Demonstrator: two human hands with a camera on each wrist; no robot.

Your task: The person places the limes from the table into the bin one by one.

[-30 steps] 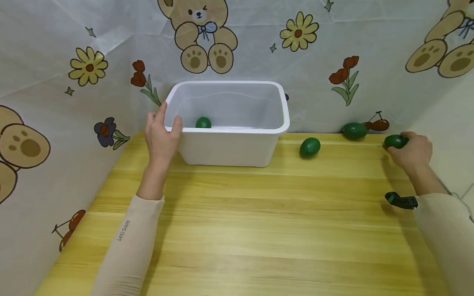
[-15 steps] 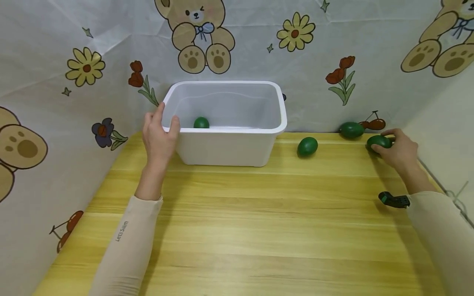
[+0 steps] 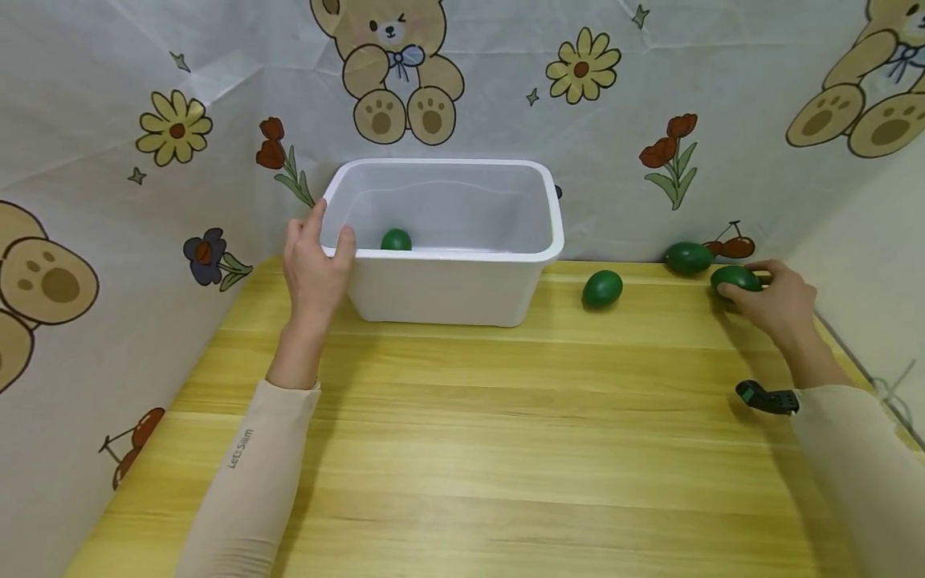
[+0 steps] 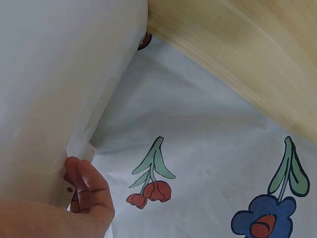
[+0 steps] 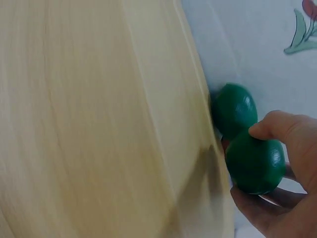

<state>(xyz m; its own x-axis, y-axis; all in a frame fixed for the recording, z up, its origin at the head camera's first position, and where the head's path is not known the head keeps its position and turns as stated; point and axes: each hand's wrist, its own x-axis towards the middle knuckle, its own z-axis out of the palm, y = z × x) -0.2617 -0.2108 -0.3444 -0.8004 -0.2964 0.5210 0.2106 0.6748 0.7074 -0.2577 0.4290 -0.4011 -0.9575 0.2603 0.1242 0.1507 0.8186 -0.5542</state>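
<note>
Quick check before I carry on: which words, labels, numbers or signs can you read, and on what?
"LetsS", on the left sleeve; the letters after it are blurred.
Black wrist gadget: any marking is too small to read.
White box, held green egg: none readable.

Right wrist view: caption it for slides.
Right hand grips a glossy green ovoid near a second green ovoid at the wooden table edge.
</note>
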